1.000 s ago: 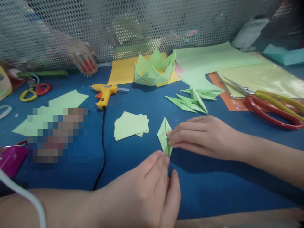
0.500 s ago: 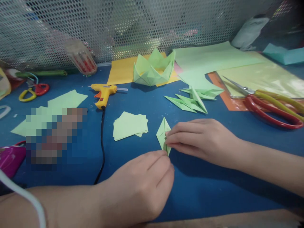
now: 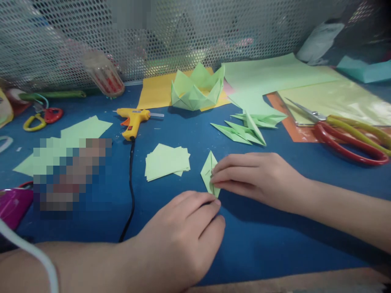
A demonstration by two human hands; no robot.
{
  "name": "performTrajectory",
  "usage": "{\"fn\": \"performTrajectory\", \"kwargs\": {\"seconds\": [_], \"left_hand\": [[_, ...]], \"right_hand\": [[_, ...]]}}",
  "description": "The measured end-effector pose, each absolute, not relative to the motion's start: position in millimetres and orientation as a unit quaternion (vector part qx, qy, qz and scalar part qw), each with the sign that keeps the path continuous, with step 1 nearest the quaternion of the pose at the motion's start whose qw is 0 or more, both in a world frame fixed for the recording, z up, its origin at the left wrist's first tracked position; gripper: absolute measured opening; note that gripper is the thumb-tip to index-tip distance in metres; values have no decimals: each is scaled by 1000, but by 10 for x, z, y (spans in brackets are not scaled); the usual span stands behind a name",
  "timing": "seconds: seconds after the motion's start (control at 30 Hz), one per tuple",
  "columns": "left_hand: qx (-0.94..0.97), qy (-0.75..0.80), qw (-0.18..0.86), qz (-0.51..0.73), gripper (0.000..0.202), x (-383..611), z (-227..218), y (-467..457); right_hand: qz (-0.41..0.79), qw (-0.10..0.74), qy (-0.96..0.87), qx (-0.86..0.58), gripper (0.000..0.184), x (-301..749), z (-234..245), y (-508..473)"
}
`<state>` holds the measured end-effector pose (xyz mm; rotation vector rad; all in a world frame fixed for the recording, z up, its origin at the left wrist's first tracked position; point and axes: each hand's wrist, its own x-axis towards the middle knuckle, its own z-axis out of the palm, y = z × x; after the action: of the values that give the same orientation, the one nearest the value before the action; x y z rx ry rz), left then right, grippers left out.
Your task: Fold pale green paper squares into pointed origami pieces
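A small diamond-shaped piece of folded green paper (image 3: 208,167) lies on the blue tabletop, with a crease running down its middle. My right hand (image 3: 259,179) comes in from the right, fingers together and fingertips pressed on the paper's right side. At the paper's lower point is my left hand (image 3: 186,232), its fingers curled and the tips holding that end; the thumb is hidden. A stack of cut green paper pieces (image 3: 167,162) lies left of the folded one. Beyond my right hand are several pointed folded green pieces (image 3: 244,132).
A green folded-paper bowl (image 3: 197,95) stands on yellow paper at the back. A yellow glue gun (image 3: 134,122) trails a black cord. Large red-and-yellow-handled scissors (image 3: 348,132) lie right; smaller scissors (image 3: 42,118) lie left. A perforated metal screen (image 3: 152,40) borders the back.
My left fingers have loosened and spread slightly at the paper's lower point. My right fingertips have shifted a little to the left over the paper.
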<state>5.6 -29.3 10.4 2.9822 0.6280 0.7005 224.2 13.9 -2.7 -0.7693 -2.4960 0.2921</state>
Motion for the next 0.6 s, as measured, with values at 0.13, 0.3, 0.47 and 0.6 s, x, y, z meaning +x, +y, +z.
{"fn": "performTrajectory", "kwargs": {"seconds": [0.13, 0.3, 0.47, 0.6], "left_hand": [[963, 162, -32, 215, 40, 64, 150, -293], [971, 129, -80, 184, 34, 40, 186, -273], [974, 107, -96, 178, 28, 21, 164, -297], [973, 125, -97, 167, 24, 16, 176, -326]], "right_hand": [[173, 273, -902, -286, 13, 2233, -48, 152], [191, 265, -892, -312, 11, 2225, -42, 133], [191, 273, -890, -312, 12, 2216, -35, 124], [184, 273, -891, -311, 11, 2206, -37, 124]]}}
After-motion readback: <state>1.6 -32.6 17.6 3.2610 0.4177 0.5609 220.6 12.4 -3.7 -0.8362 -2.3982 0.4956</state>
